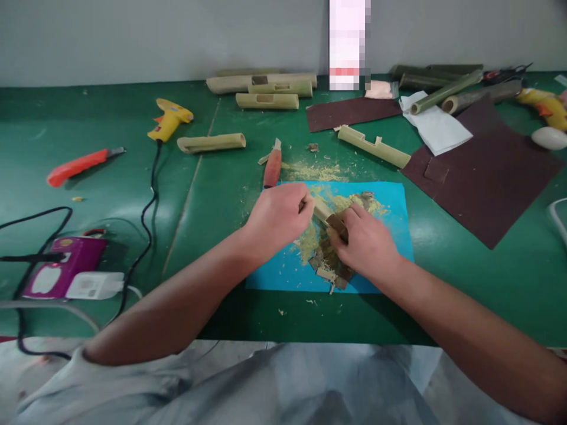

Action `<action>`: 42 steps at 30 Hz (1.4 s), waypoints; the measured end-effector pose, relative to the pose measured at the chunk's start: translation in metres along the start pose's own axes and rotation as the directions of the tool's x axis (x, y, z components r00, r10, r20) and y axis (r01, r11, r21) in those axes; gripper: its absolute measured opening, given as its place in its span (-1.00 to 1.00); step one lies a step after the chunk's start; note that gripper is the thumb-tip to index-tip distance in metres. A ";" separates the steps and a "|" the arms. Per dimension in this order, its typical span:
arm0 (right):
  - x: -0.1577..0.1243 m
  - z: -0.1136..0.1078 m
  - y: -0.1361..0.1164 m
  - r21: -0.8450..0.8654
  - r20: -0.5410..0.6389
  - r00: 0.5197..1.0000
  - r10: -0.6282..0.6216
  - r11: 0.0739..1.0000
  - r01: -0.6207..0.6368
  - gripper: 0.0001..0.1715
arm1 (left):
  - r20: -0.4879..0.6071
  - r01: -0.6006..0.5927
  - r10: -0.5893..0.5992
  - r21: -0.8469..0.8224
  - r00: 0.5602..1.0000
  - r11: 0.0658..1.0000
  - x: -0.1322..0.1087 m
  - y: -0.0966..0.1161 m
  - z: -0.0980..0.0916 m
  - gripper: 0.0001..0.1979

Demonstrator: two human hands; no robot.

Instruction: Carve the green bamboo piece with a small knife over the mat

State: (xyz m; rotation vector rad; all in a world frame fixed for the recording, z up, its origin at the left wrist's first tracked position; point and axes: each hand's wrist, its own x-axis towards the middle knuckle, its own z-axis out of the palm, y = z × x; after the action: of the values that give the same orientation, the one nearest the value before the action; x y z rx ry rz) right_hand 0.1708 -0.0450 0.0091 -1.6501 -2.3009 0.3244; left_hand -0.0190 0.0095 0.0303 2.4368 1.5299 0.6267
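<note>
A pale length of bamboo (322, 210) lies slantwise between my hands over a blue sheet (274, 274). My left hand (281, 215) is closed around its upper left end. At the other end, the fingers of my right hand (365, 236) press a small brown piece of sandpaper (337, 225) against the bamboo. Yellowish dust and brown scraps (339, 274) lie beneath my hands on the sheet. Just beyond my left hand rests a red-handled knife (273, 165), its handle end partly hidden.
Cut bamboo tubes (267, 101) lie along the back, with another notched one (374, 146) nearer. Large brown sandpaper sheets (482, 177) cover the right. At left are a yellow glue gun (170, 120), an orange utility knife (80, 167) and a purple power strip (66, 265) with trailing cords.
</note>
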 end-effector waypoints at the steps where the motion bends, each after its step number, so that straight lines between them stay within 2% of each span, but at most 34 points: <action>1: 0.000 0.000 0.000 0.001 0.002 1.000 -0.003 1.000 0.003 -0.76 | -0.004 0.003 -0.003 0.006 1.000 1.000 0.000 0.000 0.000 -0.79; 5: 0.000 0.000 0.000 0.007 -0.009 1.000 0.002 1.000 -0.002 -0.75 | -0.024 -0.008 0.008 0.003 1.000 1.000 0.006 -0.002 0.002 -0.81; 9: 0.000 0.000 0.001 0.017 -0.016 1.000 0.002 1.000 -0.002 -0.77 | 0.005 -0.025 0.025 -0.002 1.000 1.000 0.006 -0.001 -0.003 -0.81; 14: 0.000 0.000 0.002 0.006 -0.004 1.000 -0.007 1.000 0.007 -0.76 | -0.006 0.015 -0.015 0.020 1.000 1.000 0.008 -0.001 0.001 -0.80; 18: 0.000 0.000 0.002 0.004 -0.004 1.000 -0.004 1.000 0.004 -0.77 | -0.003 0.003 -0.003 0.010 1.000 1.000 0.008 -0.003 0.002 -0.80; 26: -0.001 0.002 0.002 0.013 -0.038 0.999 0.000 1.000 0.000 -0.77 | -0.065 -0.003 0.004 0.009 0.998 1.000 0.001 -0.005 0.004 -0.78; 31: -0.001 0.001 0.001 0.013 -0.028 1.000 -0.003 1.000 0.004 -0.78 | -0.047 -0.025 0.024 -0.006 0.999 1.000 -0.007 -0.001 0.006 -0.78; 38: -0.001 0.001 0.000 0.045 -0.013 1.000 0.013 0.999 -0.013 -0.78 | -0.029 -0.033 0.033 -0.002 0.999 0.999 -0.002 0.008 0.009 -0.78; 42: 0.000 0.001 0.000 0.044 -0.007 1.000 0.007 0.999 -0.007 -0.77 | -0.001 -0.060 0.060 0.019 0.998 0.998 -0.007 0.010 0.007 -0.79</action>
State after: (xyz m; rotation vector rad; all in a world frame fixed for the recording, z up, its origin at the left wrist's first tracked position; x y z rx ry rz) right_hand 0.1709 -0.0453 0.0075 -1.6362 -2.2665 0.3674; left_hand -0.0099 -0.0007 0.0260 2.5052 1.4744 0.6276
